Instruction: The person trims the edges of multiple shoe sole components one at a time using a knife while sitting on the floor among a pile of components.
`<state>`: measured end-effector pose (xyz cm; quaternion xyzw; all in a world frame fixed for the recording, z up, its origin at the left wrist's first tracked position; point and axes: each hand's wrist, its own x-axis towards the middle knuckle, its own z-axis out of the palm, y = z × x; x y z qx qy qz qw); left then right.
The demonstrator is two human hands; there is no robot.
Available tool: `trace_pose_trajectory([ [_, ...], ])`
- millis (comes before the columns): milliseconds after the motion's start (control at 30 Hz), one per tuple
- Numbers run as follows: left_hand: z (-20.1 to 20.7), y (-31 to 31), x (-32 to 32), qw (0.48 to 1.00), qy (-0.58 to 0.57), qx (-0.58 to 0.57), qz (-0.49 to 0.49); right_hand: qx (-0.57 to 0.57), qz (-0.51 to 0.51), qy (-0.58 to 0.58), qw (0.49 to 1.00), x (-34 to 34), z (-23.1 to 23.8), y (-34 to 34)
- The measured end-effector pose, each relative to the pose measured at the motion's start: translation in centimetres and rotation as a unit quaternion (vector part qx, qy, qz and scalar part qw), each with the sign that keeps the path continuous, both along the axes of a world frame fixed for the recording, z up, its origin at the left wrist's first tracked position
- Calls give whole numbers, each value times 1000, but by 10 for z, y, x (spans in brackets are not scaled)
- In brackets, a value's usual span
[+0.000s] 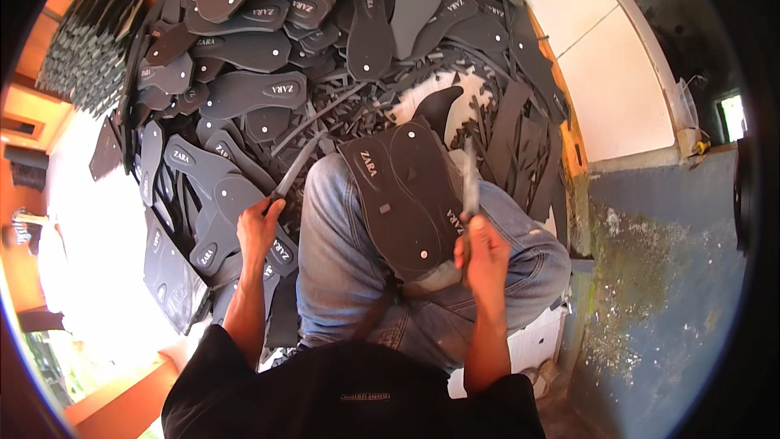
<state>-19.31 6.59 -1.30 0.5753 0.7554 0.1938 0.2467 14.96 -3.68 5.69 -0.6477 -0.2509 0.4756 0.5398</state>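
My left hand [256,232] is closed round the handle of a knife [299,166], its long narrow blade pointing up and to the right, past my knee. In my right hand [487,256] is a second long-bladed tool that looks like a knife [470,183], its blade upright and slightly blurred. A dark grey foam sheet [398,195] lies across my lap, marked with the outlines of two shoe soles, printed white lettering and pale dots. The right-hand blade stands beside the sheet's right edge; whether they touch, I cannot tell. A curved black offcut [441,107] rises beyond the sheet.
Many cut dark foam soles [256,89] are heaped in front and to the left, with small scraps [341,110] among them. Long foam strips [508,134] lie at the right. A tall stack of foam pieces [93,41] stands far left. A stained wall [642,276] borders the right side.
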Motion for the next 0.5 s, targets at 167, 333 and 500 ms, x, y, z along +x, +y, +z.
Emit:
trace_pose_trajectory([
  [167, 14, 41, 47, 984, -48, 125, -118, 34, -130, -21, 991, 46, -14, -1],
  [333, 44, 161, 173, 939, -156, 195, -236, 27, -179, -45, 982, 63, -38, 8],
  [500, -3, 260, 267, 923, 49, 260, -280, 35, -149, -114, 982, 43, -54, 12],
])
